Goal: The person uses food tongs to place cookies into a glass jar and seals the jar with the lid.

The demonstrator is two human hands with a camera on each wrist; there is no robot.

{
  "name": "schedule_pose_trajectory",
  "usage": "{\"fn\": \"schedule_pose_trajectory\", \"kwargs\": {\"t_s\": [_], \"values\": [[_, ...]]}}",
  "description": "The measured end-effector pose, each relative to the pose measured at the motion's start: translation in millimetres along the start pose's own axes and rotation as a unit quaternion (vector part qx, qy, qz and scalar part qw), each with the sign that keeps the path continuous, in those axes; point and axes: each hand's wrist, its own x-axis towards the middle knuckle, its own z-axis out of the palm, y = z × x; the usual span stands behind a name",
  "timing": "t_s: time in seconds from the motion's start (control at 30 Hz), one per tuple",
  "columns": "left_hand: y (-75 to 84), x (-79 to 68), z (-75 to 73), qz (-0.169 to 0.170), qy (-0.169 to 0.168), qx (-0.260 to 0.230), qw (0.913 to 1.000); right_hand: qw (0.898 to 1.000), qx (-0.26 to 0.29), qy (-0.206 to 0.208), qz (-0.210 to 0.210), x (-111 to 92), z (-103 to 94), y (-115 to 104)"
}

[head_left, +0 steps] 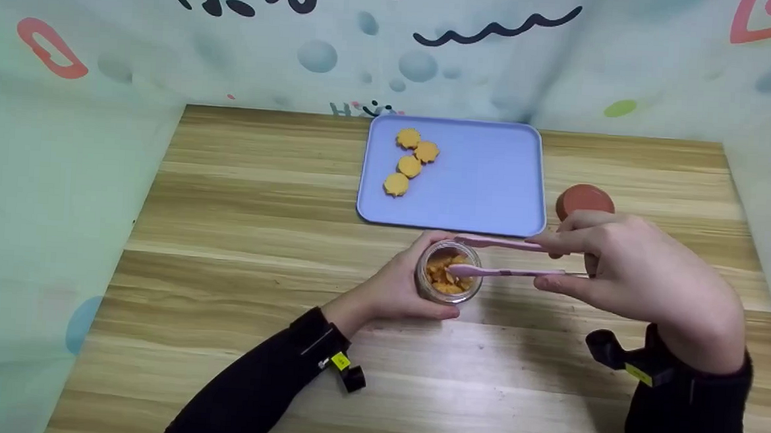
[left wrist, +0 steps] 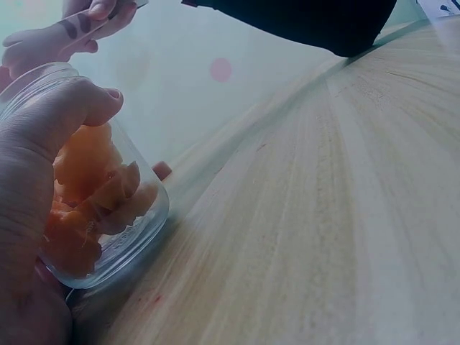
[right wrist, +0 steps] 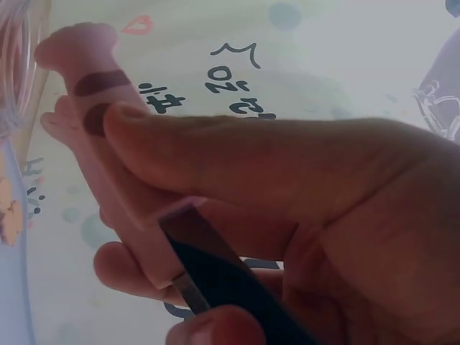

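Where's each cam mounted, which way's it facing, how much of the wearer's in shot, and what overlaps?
Head: worn on the head, facing forward and down at the table, tray, jar and tongs; left hand, right hand and dark sleeves show.
Left wrist: worn there, facing the jar side-on; left hand close up, right hand at top left.
Right wrist: worn there, facing along the tongs toward the printed backdrop; right hand looms large.
Shared: head and left wrist views both show jar, tongs and both hands.
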Motion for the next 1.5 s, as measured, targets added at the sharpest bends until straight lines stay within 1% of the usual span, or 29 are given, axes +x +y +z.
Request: {"fn": "schedule_pose_trajectory", "kwargs": {"t_s": [0.07, 0.3, 0.5, 0.6, 0.7, 0.8, 1.0, 1.1, 1.17, 1.3, 1.5], "values": [[-0.7, 0.4, 0.0, 0.005, 0.000, 0.010, 0.9999, 1.000, 0.003, 0.002, 0.004, 2, 1.0, 1], [29.0, -2.0, -1.7, -0.019, -0.015, -0.014, 0.9996, 1.000, 0.011, 0.014, 0.026, 7, 5.4, 4], [29.5, -2.4, -0.6, -0.020, -0.011, -0.011, 0.9997, 0.999, 0.020, 0.031, 0.031, 12, 10.5, 11], [29.4, -2.5, 0.1, -0.023, -0.006, -0.007, 0.9997, 0.998, 0.026, 0.044, 0.042, 15, 13.7, 15], [29.9, -2.5, 0.7, -0.023, -0.004, -0.003, 0.9997, 0.996, 0.033, 0.058, 0.067, 19, 17.8, 18], [30.8, -1.9, 0.6, -0.019, -0.004, -0.012, 0.9997, 0.991, 0.043, 0.073, 0.100, 25, 22.8, 21], [29.4, -2.0, -0.1, -0.004, -0.009, -0.013, 0.9999, 0.978, 0.066, 0.100, 0.170, 39, 37.2, 30], [22.9, -1.2, 0.5, -0.005, -0.006, -0.013, 0.9999, 0.972, 0.060, 0.114, 0.197, 46, 47.0, 36], [15.6, -0.1, 1.0, -0.007, -0.004, -0.009, 0.9999, 0.969, 0.055, 0.116, 0.209, 51, 53.9, 40], [1.9, 1.5, 1.2, -0.011, 0.001, 0.001, 0.9999, 0.969, 0.049, 0.105, 0.220, 61, 65.7, 49], [-3.3, 1.5, 0.3, 0.010, 0.001, -0.007, 0.9999, 0.967, 0.042, 0.089, 0.235, 79, 82.3, 66]]}}
